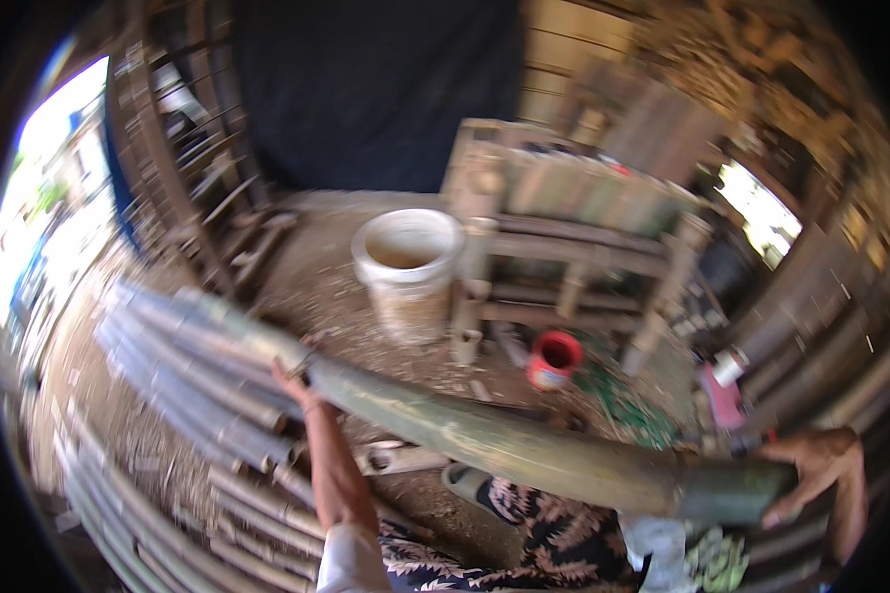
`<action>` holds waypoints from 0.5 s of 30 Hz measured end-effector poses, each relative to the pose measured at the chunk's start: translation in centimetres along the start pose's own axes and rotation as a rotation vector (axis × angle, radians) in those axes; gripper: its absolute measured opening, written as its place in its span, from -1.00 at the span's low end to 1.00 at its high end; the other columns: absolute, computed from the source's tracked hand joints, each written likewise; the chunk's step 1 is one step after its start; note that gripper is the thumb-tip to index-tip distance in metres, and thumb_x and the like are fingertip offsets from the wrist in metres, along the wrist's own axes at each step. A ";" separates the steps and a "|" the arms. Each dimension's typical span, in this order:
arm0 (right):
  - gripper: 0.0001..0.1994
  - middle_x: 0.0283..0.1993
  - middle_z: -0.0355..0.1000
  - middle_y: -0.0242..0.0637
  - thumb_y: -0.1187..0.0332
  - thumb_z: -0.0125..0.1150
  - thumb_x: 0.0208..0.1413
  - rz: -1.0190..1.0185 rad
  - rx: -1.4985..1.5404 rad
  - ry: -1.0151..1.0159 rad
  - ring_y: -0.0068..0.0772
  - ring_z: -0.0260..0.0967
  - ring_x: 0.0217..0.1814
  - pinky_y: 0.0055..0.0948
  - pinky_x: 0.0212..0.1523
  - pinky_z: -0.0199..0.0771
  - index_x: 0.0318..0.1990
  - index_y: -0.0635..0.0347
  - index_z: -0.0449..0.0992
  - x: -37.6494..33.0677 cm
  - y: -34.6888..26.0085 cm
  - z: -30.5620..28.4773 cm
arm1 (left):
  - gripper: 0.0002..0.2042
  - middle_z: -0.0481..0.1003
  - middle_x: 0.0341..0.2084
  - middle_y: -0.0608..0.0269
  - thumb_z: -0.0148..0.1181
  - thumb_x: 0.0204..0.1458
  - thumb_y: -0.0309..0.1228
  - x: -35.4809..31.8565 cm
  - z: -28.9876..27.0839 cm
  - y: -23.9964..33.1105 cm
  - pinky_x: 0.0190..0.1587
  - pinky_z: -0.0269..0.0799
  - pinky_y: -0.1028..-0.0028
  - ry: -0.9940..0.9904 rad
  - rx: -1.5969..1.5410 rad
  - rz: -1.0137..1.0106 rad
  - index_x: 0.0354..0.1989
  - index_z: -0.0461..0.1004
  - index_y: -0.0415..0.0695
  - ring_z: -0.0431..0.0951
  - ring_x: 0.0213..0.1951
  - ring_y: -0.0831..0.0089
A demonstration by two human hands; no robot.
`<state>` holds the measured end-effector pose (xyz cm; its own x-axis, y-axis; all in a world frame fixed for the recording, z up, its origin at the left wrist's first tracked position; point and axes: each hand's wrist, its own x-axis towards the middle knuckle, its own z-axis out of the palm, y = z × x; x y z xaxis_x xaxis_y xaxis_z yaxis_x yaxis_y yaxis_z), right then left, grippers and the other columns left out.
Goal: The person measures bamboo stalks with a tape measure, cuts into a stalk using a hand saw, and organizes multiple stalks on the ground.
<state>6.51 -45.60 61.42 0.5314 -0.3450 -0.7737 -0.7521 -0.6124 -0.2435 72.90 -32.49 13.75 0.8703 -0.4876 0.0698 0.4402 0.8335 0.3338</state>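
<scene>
A long, thick green bamboo pole slants across in front of me, its far end to the left and its cut near end to the right. My left hand grips it from the near side around its middle left, the fingers partly hidden behind it and blurred. At the right end my right hand clasps the pole, with the thumb below and the fingers over the top. Beneath the pole are my patterned trousers and one sandalled foot.
Bamboo poles lie stacked at the left, more at the right. Ahead stand a white bucket and a bamboo bench. A red pot and green netting are on the floor. A dark cloth hangs behind.
</scene>
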 end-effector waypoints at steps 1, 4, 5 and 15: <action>-0.27 -0.07 0.52 -0.13 -0.07 0.53 -0.20 0.055 -0.119 0.425 -0.13 0.51 -0.02 -0.18 0.09 0.47 0.11 0.18 0.47 -3.3 0.6 3.9 | -0.29 0.51 -0.05 -0.05 0.07 0.05 0.18 -3.7 5.0 -6.6 0.07 0.38 0.15 0.333 0.082 0.015 0.16 0.37 -0.21 0.48 -0.03 0.14; -0.13 0.17 0.31 -0.04 0.18 0.53 -0.45 0.227 -0.639 0.897 0.10 0.18 0.30 0.12 0.43 -0.03 0.19 0.19 0.39 -2.5 1.5 10.2 | -0.34 0.54 -0.14 0.04 0.12 0.04 0.18 -7.0 6.8 -2.7 0.02 0.48 0.13 0.139 -0.022 -0.047 0.13 0.38 -0.14 0.55 -0.16 0.14; -0.09 0.18 0.26 0.02 0.24 0.53 -0.45 0.277 -0.540 1.032 0.12 0.16 0.32 0.14 0.43 -0.02 0.23 0.25 0.33 -0.6 2.1 12.0 | -0.35 0.52 -0.09 0.06 0.16 0.04 0.14 -8.3 8.0 -3.1 0.06 0.46 0.13 0.058 -0.018 -0.085 0.13 0.39 -0.15 0.52 -0.09 0.15; -0.26 0.08 0.38 -0.20 0.49 0.54 -0.46 0.348 -0.370 1.386 -0.02 0.25 0.26 -0.05 0.42 0.14 0.07 0.07 0.42 0.0 25.5 13.6 | -0.21 0.37 0.20 -0.01 -0.01 0.09 0.27 -23.9 18.9 -3.0 0.34 0.18 -0.01 -0.281 0.212 0.070 0.33 0.22 -0.11 0.31 0.27 0.02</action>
<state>-17.94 -51.57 47.24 0.4498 -0.7680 0.4559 -0.8901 -0.4275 0.1580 46.60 -28.26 28.81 0.7889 -0.5080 0.3457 0.3002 0.8096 0.5045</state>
